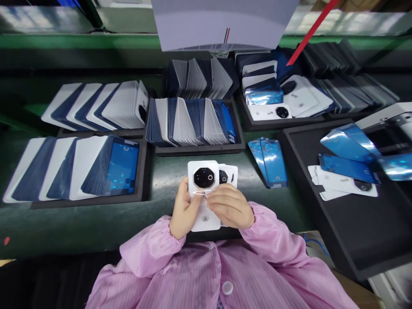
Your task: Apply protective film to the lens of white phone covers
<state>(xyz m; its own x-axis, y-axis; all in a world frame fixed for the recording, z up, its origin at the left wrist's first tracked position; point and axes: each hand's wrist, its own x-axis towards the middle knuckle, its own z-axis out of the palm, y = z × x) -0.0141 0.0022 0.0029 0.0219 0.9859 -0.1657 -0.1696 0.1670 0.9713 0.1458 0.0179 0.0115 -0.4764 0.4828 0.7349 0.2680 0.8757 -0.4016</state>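
A white phone back panel [206,221] with a black camera area is upright in front of me. My left hand [186,211] grips its left edge, with the thumb lying over the front below the camera. Over the panel's right side, my right hand [231,205] has its fingers pressed together, the tips close to the left thumb. Between thumb and fingertips shows a thin whitish loop [202,192]; whether it is a strip of film or glare, I cannot tell. More white back panels [229,168] stick out behind, partly hidden by my right hand.
Trays of white and dark blue panels stand at left [141,171] and centre [199,149]. Two blue film-covered panels [270,163] lie on the green table [167,171]. A black tray [360,231] with loose panels is at right. A white sheet [222,21] hangs ahead.
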